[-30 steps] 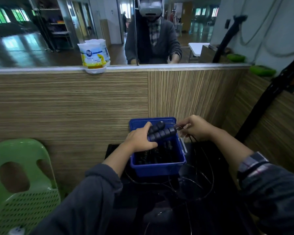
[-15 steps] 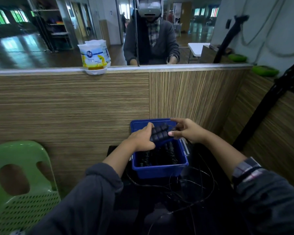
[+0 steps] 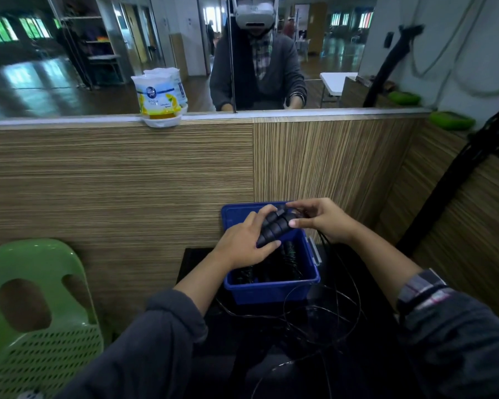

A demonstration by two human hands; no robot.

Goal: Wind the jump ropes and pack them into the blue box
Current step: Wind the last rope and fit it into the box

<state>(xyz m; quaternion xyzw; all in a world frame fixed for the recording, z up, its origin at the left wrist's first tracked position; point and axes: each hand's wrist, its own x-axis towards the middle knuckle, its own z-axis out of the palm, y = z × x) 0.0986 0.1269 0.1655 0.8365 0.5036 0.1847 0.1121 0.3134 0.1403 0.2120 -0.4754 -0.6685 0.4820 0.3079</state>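
Observation:
A blue box (image 3: 271, 292) stands on a black table against a wooden partition. Dark jump rope handles (image 3: 290, 254) lie inside it. Above the box, my left hand (image 3: 242, 243) grips a pair of black ribbed jump rope handles (image 3: 274, 227) held side by side. My right hand (image 3: 320, 218) pinches the far end of those handles, with the thin black rope (image 3: 324, 240) running down from under it. Loose loops of rope (image 3: 323, 318) trail over the table in front of the box.
A green plastic chair (image 3: 38, 315) stands at the lower left. A white and yellow container (image 3: 159, 99) sits on the partition ledge under a mirror. A black pole (image 3: 455, 180) leans at the right. The black table (image 3: 196, 263) is narrow.
My right hand has moved left from the rope beside the box onto the end of the handles. My left hand has stayed on the handles over the box.

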